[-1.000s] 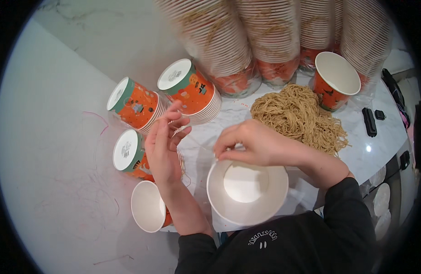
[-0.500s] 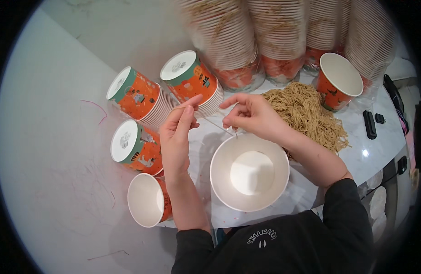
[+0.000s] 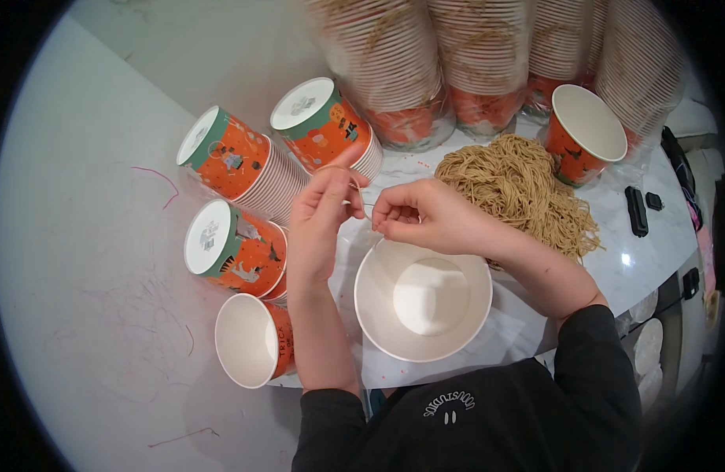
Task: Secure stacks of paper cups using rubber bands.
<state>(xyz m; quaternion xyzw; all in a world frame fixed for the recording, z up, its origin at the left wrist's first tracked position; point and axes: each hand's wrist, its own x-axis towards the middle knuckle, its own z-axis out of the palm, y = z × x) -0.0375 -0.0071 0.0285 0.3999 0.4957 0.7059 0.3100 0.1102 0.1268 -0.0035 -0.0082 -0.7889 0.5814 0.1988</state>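
A thin pale string [image 3: 368, 205] runs between my two hands above the far rim of an open white paper bucket [image 3: 378, 315]. My left hand [image 3: 319, 216] pinches one part of it, thumb against the fingers, with the index finger stretched out. A loop of the string shows near those fingertips. My right hand [image 3: 425, 216] is closed, its thumb and fingers pressed together on the string. The bucket stands upright with its mouth up, just below my hands, and nothing shows inside. Beside my right wrist lies a tangled heap of tan string [image 3: 520, 189].
Stacks of orange-and-green paper buckets [image 3: 232, 161] lie on their sides at left, above an upright orange bucket [image 3: 248, 342]. Tall wrapped bucket stacks [image 3: 390, 63] line the back. Another open bucket [image 3: 586, 134] and a small black device [image 3: 636, 211] are at right.
My hands have come closer together, and the right hand has moved slightly left and down. Less string now shows between them. The whole view has shifted a little.
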